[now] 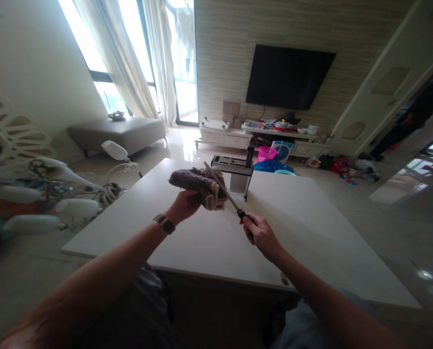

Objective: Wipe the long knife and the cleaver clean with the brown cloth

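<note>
My left hand [185,204] is closed on a folded grey-brown towel [193,180], held up over the white table [198,237]. In my right hand [260,233] is the black handle of a sharpening steel [231,196]. Its grey rod slants up and left, its tip in front of the towel; I cannot tell whether they touch. Behind the towel stands a knife block [233,165] with a slotted dark top and one black handle sticking up. A small dark and tan object [284,278] lies at the table's near edge, beside my right forearm.
Beyond the table are a pink basket [266,153], a blue bag [270,166] and a low white cabinet [224,138] with clutter. White lamp-like parts and cables [111,194] lie to the left. A grey bench [118,133] stands by the window.
</note>
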{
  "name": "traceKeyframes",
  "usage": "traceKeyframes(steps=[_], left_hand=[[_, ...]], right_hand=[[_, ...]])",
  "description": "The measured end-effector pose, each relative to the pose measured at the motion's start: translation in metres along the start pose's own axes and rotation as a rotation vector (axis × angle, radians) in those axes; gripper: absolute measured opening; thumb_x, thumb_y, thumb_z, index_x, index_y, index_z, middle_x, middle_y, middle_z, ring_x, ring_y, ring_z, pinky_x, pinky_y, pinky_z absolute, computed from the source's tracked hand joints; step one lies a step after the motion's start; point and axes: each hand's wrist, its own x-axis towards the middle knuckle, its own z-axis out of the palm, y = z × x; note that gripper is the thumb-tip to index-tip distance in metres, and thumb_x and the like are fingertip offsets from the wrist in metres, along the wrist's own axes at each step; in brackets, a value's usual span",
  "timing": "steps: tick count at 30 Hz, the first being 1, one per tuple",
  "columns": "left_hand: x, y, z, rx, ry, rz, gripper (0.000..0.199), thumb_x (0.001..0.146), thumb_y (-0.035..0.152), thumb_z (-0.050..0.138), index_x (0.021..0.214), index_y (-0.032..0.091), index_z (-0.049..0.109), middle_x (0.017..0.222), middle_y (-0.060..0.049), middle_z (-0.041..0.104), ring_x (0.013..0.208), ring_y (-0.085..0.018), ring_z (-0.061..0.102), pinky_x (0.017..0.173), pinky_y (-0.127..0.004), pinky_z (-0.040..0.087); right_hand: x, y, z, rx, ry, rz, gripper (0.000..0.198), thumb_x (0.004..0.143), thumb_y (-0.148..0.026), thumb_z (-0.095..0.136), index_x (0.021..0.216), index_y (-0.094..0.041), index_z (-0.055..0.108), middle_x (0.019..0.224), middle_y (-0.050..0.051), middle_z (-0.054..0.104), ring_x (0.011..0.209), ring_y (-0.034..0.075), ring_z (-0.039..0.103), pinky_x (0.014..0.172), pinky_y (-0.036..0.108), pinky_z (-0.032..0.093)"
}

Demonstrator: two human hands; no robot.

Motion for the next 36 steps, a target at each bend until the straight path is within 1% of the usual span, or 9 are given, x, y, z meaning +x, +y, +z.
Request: traceKeyframes(steps=[4, 6, 9, 14, 22, 25, 27, 31, 36], left_hand=[[-0.014, -0.045, 0.025, 0.060, -0.181, -0.108, 0.035, 0.069, 0.008, 0.077, 0.104, 0.009, 0.076, 0.108, -0.014, 0.078, 0.106, -0.029, 0.072, 0.106, -0.043, 0.051], [-0.020, -0.061, 0.036, 0.073, -0.192, -0.091, 0.041, 0.069, 0.007, 0.081, 0.109, 0.012, 0.075, 0.110, -0.012, 0.078, 0.111, -0.031, 0.071, 0.106, -0.044, 0.050], [-0.024, -0.067, 0.044, 0.086, -0.140, -0.037, 0.040, 0.070, 0.010, 0.084, 0.109, 0.013, 0.076, 0.111, -0.012, 0.078, 0.109, -0.030, 0.071, 0.106, -0.043, 0.050], [-0.013, -0.047, 0.040, 0.054, -0.034, 0.034, 0.037, 0.068, 0.011, 0.085, 0.104, 0.011, 0.076, 0.104, -0.011, 0.079, 0.100, -0.025, 0.074, 0.103, -0.040, 0.053], [0.014, 0.003, 0.016, -0.002, 0.124, 0.137, 0.012, 0.082, 0.013, 0.072, 0.093, 0.010, 0.075, 0.096, -0.009, 0.080, 0.087, -0.020, 0.075, 0.095, -0.036, 0.059], [0.022, 0.019, 0.005, -0.062, 0.202, 0.213, 0.016, 0.084, 0.010, 0.068, 0.099, 0.011, 0.074, 0.097, -0.008, 0.080, 0.093, -0.021, 0.075, 0.098, -0.038, 0.058], [0.024, 0.027, 0.000, -0.109, 0.227, 0.259, 0.020, 0.086, 0.011, 0.066, 0.104, 0.011, 0.073, 0.102, -0.010, 0.079, 0.101, -0.024, 0.074, 0.100, -0.041, 0.058], [0.020, 0.036, -0.007, -0.163, 0.208, 0.294, 0.022, 0.089, 0.013, 0.062, 0.107, 0.013, 0.073, 0.102, -0.010, 0.079, 0.105, -0.026, 0.073, 0.100, -0.042, 0.057], [0.006, 0.017, 0.002, -0.101, 0.066, 0.124, 0.021, 0.081, 0.009, 0.062, 0.097, 0.012, 0.076, 0.095, -0.008, 0.080, 0.092, -0.023, 0.074, 0.099, -0.040, 0.056]], right_hand=[[0.001, 0.007, 0.014, 0.208, -0.036, 0.113, 0.038, 0.081, -0.058, 0.061, 0.079, -0.021, 0.054, 0.054, -0.008, 0.043, 0.039, 0.007, 0.031, 0.037, 0.022, 0.018], [0.002, 0.013, 0.019, 0.276, -0.030, 0.169, 0.041, 0.077, -0.061, 0.064, 0.076, -0.022, 0.051, 0.051, -0.009, 0.041, 0.037, 0.006, 0.027, 0.036, 0.021, 0.015], [0.002, 0.017, 0.020, 0.306, -0.028, 0.212, 0.046, 0.075, -0.065, 0.066, 0.075, -0.021, 0.051, 0.049, -0.010, 0.040, 0.036, 0.005, 0.025, 0.036, 0.021, 0.013], [0.002, 0.011, 0.015, 0.252, -0.092, 0.158, 0.045, 0.079, -0.063, 0.064, 0.078, -0.019, 0.057, 0.049, -0.009, 0.040, 0.037, 0.005, 0.026, 0.036, 0.021, 0.014], [0.002, -0.002, 0.007, 0.055, -0.170, 0.069, 0.038, 0.089, -0.054, 0.054, 0.078, -0.018, 0.060, 0.048, -0.009, 0.042, 0.035, 0.006, 0.031, 0.037, 0.023, 0.019], [0.002, -0.001, 0.003, -0.026, -0.154, 0.033, 0.036, 0.090, -0.051, 0.053, 0.079, -0.018, 0.060, 0.050, -0.008, 0.043, 0.036, 0.007, 0.035, 0.038, 0.023, 0.024], [0.000, 0.001, 0.000, -0.092, -0.109, -0.001, 0.032, 0.091, -0.048, 0.055, 0.078, -0.019, 0.058, 0.055, -0.006, 0.048, 0.039, 0.008, 0.042, 0.040, 0.023, 0.032], [-0.005, 0.003, -0.005, -0.196, 0.005, -0.079, 0.025, 0.092, -0.043, 0.058, 0.081, -0.021, 0.056, 0.067, -0.004, 0.057, 0.048, 0.010, 0.053, 0.047, 0.024, 0.041], [-0.004, 0.002, -0.008, -0.200, 0.086, -0.124, 0.024, 0.095, -0.044, 0.056, 0.087, -0.021, 0.057, 0.069, -0.004, 0.056, 0.046, 0.010, 0.048, 0.046, 0.025, 0.038]])
